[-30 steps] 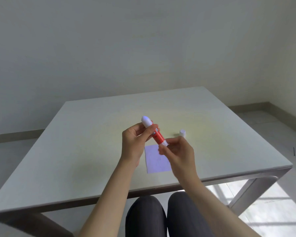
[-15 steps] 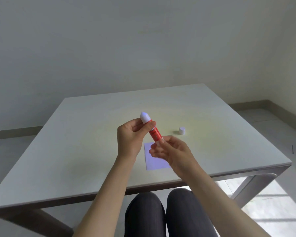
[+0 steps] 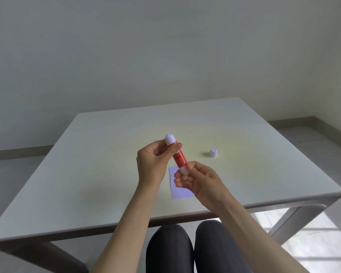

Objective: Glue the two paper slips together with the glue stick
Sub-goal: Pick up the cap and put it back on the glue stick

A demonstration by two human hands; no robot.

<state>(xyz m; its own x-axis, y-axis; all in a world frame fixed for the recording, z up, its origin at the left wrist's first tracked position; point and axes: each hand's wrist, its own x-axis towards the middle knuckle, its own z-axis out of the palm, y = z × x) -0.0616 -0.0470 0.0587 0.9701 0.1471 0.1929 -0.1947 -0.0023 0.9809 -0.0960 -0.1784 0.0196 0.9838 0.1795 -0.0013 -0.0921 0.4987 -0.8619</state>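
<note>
A red glue stick (image 3: 178, 157) with a white glue tip pointing up and away is held above the table. My left hand (image 3: 154, 162) grips its upper part near the tip. My right hand (image 3: 200, 180) pinches its white bottom end with thumb and fingers. Its white cap (image 3: 213, 152) stands on the table to the right, apart from both hands. A pale lavender paper slip (image 3: 175, 186) lies flat on the table under my hands, partly hidden by my right hand. I cannot tell whether it is one slip or two stacked.
The light table (image 3: 106, 164) has its near edge just below my forearms and a right edge by a metal leg (image 3: 291, 219). My knees (image 3: 195, 247) are under the table. A plain wall stands behind.
The glue stick has turned more upright and both hands sit slightly higher in view. My right hand's fingers have shifted around the bottom end. Cap and paper stay in place.
</note>
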